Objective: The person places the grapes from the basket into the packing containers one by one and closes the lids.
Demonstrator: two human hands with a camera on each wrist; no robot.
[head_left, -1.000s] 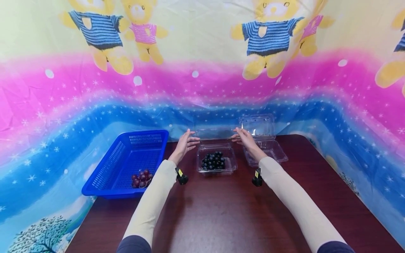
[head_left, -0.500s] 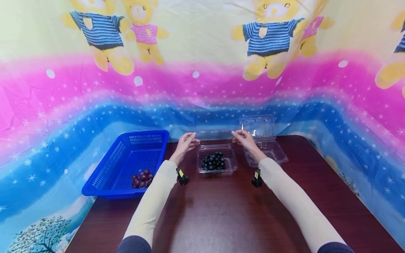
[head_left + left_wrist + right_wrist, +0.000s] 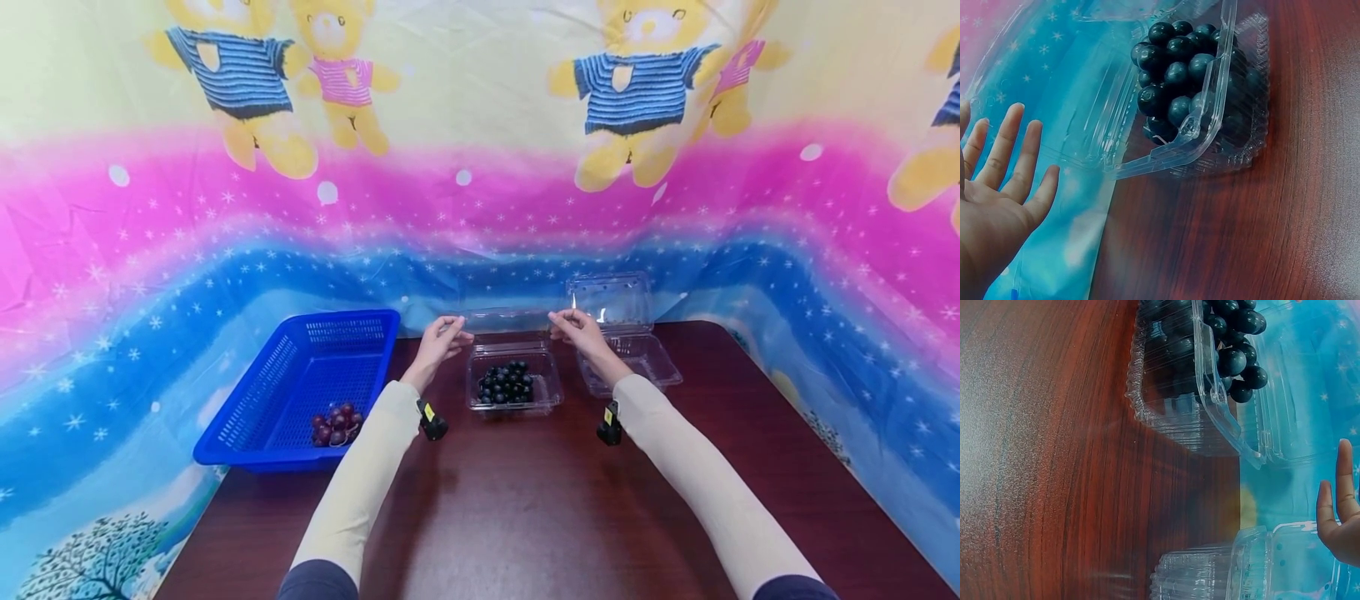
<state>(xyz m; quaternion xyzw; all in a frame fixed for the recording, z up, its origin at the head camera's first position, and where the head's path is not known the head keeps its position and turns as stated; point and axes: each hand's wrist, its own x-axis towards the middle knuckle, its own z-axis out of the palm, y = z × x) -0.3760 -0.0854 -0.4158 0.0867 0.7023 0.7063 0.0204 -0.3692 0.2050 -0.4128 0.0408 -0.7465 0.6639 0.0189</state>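
A clear plastic clamshell container [image 3: 468, 392] holds dark, near-black grapes [image 3: 506, 382] and has its lid [image 3: 507, 320] raised at the back. At the lid's left corner my left hand [image 3: 438, 342] pinches the edge with thumb and index finger. My right hand [image 3: 581, 332] pinches the opposite corner the same way. In the left wrist view the other left-hand fingers [image 3: 1030, 159] spread beside the lid. In the right wrist view two right-hand fingers [image 3: 1345, 478] show, the rest being out of frame. The grapes [image 3: 1233, 361] rise above the rim there.
A second clamshell container [image 3: 652, 358] stands open at the right with its lid [image 3: 611, 298] up. At the left, a blue plastic basket [image 3: 300, 367] holds a bunch of red grapes [image 3: 337, 423]. A printed cloth [image 3: 465, 217] hangs behind the dark wooden table [image 3: 510, 508].
Both hands have gone from loosely spread fingers at the lid's sides to pinching its corners. The lid's upper edge has dropped slightly. The grapes, basket and second container have stayed put.
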